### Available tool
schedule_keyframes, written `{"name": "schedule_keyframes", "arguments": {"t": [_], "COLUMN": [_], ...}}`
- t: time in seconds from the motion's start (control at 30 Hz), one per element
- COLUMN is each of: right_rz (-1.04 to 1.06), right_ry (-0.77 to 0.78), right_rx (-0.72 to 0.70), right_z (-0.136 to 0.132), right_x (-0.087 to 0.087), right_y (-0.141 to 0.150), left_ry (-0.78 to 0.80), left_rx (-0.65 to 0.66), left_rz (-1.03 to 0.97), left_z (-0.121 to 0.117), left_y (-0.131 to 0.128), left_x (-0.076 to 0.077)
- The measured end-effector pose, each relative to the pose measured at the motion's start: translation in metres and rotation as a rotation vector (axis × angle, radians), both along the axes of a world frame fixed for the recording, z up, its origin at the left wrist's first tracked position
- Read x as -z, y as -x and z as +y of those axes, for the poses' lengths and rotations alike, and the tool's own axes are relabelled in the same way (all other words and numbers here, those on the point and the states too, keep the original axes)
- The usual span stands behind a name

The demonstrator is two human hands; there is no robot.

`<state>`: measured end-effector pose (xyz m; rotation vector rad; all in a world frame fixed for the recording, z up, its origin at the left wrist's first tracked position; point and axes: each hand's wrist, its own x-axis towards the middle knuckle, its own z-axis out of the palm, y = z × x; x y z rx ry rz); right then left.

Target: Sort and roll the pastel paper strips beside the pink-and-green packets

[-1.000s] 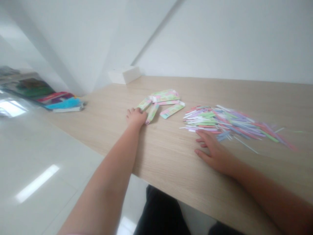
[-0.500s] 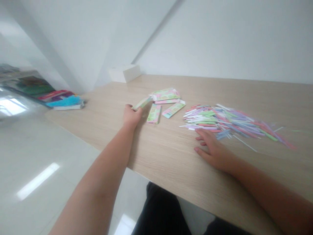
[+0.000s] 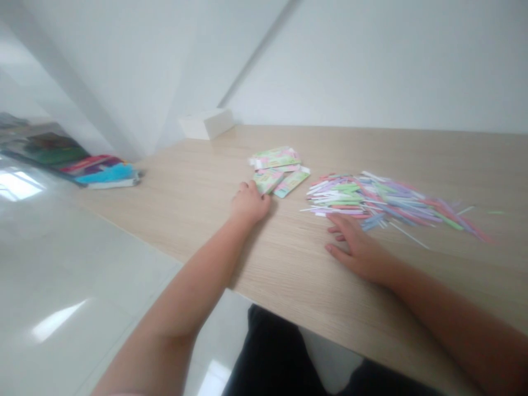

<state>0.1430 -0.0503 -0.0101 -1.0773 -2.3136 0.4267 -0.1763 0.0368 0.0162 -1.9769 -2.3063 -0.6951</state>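
Observation:
My left hand (image 3: 251, 204) is closed around the near left edge of a flat green-and-pink packet (image 3: 269, 180) lying at the near side of a small group. Its fingertips partly cover that packet. Beside it, a similar packet (image 3: 292, 182) lies slanted, and more packets (image 3: 275, 158) overlap just behind. My right hand (image 3: 357, 245) rests on the table with fingers apart and holds nothing. Its fingertips touch or almost touch the near edge of a loose pile of thin coloured sticks (image 3: 371, 198) in white, green, purple, red and blue.
The wooden table (image 3: 289, 264) runs back to a white wall. A white box (image 3: 207, 124) stands at the back left. Colourful folded packages (image 3: 107, 171) lie at the table's left end. My dark-trousered legs (image 3: 272, 357) are below the front edge.
My left hand has moved right and toward me, from holding a packet tilted at the group's left to gripping one lying against the others. My right hand has stayed beside the sticks.

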Motion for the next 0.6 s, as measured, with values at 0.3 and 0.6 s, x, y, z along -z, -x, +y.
{"name": "schedule_keyframes", "arguments": {"t": [0.3,0.6], "right_rz": [0.021,-0.013], "right_ry": [0.017,-0.025], "right_rx": [0.005,0.004], "right_z": [0.001,0.0], "right_x": [0.001,-0.003], "right_y": [0.0,0.001], "left_ry": [0.018,-0.041], "left_rx": [-0.037,0.002], "left_rz": [0.025,-0.115], "left_z": [0.002,0.013], "left_y": [0.005,0.023], "left_x": [0.001,0.001]}}
